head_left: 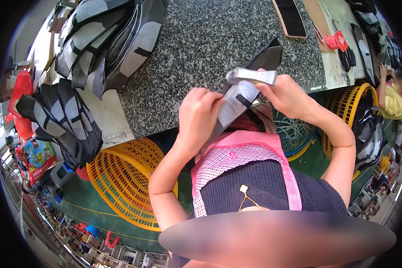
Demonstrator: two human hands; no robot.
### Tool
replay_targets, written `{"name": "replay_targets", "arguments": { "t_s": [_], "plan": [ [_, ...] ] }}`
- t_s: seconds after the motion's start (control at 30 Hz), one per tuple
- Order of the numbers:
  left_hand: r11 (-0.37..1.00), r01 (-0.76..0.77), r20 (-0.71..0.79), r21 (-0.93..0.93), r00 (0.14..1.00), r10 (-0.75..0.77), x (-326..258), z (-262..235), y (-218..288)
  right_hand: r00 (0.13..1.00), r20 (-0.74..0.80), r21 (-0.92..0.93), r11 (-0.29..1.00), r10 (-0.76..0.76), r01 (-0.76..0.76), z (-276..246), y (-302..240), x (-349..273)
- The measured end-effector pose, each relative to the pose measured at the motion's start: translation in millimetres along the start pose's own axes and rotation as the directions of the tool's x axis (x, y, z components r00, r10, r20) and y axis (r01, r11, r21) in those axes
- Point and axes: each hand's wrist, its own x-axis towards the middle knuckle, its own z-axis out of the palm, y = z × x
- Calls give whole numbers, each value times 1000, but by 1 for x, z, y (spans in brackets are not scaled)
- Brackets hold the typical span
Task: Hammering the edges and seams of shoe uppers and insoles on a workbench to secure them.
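Note:
At the front edge of the speckled stone tabletop, my left hand pinches a long dark flat piece with a pale grey patch and a short black strip. The far end of this piece lies on the stone, and its near end hangs over the edge toward my apron. My right hand is closed around a silver metal tool that looks like a hammer. Its rounded end is above the grey patch. Most of its handle is hidden by my fingers.
Stacked dark and grey pieces lie at the far left, with another bundle nearer. A phone and a red spool are at the far right. Yellow baskets stand below the table. Another person works at the right.

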Motion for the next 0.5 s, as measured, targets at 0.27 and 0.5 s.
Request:
{"name": "replay_targets", "arguments": {
  "t_s": [0.27, 0.5],
  "plan": [
    [968, -212, -108, 137, 968, 227, -5, 2, 2, 995, 97, -136, 990, -27, 40, 18, -13, -9],
    [935, -212, -67, 285, 969, 240, -23, 3, 4, 990, -95, 21, 994, -101, 104, 11, -28, -2]
  ]
}}
